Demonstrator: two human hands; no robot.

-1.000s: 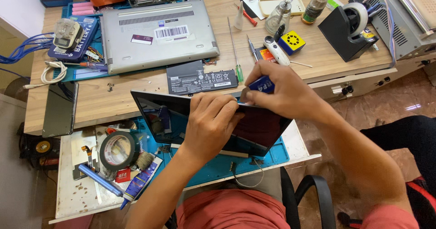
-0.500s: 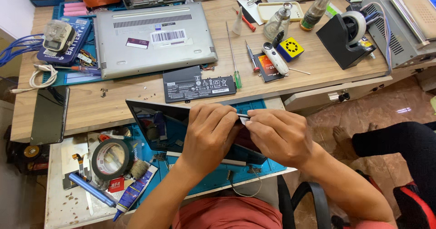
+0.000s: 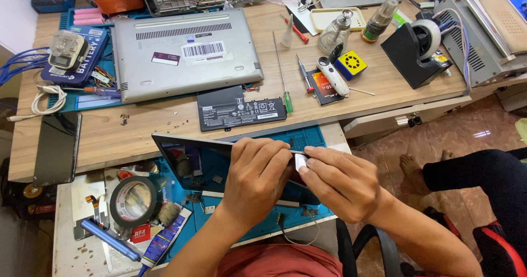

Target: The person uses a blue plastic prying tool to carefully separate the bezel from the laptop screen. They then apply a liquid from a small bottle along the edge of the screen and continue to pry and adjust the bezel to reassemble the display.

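the laptop screen [image 3: 189,159] is steadied by the left hand [image 3: 258,178] while a small white tab [image 3: 301,161] at its edge is pinched between right hand [image 3: 343,183] fingers.

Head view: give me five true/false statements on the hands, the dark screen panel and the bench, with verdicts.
1. Both hands meet at the top edge of the dark screen panel. True: the left hand and right hand touch there.
2. The right hand's fingers pinch a small white piece. True.
3. The silver laptop base lies with its keyboard facing up. False: its underside, with vents and stickers, faces up.
4. The flat black battery sits on the blue mat. False: it lies on the wooden desk, in front of the laptop base.
5. The roll of black tape lies right of the hands. False: it lies left of them.
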